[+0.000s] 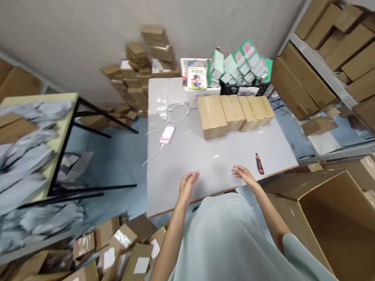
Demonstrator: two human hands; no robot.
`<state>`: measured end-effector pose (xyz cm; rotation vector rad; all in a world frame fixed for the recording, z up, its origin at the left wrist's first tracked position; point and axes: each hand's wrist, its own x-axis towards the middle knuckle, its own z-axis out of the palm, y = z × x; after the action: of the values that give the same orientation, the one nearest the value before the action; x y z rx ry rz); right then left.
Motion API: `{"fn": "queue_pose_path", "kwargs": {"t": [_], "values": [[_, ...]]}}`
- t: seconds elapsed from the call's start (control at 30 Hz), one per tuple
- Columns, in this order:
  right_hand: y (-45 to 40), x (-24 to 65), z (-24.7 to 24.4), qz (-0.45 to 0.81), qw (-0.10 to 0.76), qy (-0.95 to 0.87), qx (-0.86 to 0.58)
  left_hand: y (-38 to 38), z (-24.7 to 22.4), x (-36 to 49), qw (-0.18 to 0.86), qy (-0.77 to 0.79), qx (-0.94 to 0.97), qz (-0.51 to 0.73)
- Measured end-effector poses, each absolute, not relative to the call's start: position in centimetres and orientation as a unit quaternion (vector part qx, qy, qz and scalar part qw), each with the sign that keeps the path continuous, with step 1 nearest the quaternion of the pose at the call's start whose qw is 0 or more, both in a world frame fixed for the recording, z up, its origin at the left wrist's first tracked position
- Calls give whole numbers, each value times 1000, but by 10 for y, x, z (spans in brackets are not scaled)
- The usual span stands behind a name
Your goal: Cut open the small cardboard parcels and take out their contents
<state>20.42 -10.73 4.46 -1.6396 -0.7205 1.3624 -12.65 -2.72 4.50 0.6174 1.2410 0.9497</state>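
Note:
My left hand hovers over the front part of the white table, fingers extended and holding nothing. Across from it, my right hand is also open, its fingers pointing inward to the left. Just right of that hand lies a red and black box cutter. Beyond both hands, a row of several closed brown cardboard boxes stands side by side on the table. A pixelated device with a white cable rests to the left.
A power strip with cables sits at the back left. Behind the boxes are a white bin and a black crate of green-and-white packs. A large open carton stands at right. Cartons crowd the floor at left.

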Motion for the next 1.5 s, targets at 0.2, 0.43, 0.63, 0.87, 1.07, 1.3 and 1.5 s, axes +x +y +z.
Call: {"fn": "queue_pose_path", "kwargs": {"t": [0.2,0.43,0.63,0.87,1.07,1.3,1.5], "values": [[-38,348,48,418,487,-326,-694,30,84,51,685,525,365,351],[87,499,59,167,425,-460,-761,100,108,216,682,485,455,304],[175,557,51,219,308,-448,-810,115,107,286,683,453,494,291],[195,565,40,199,257,-405,-855,104,90,292,681,482,468,292],[213,557,52,217,208,-384,-873,91,88,297,676,495,460,294],[220,564,60,230,170,-387,-877,70,92,280,673,480,464,317],[231,578,73,254,129,-359,-889,54,98,253,665,479,455,348]]}}
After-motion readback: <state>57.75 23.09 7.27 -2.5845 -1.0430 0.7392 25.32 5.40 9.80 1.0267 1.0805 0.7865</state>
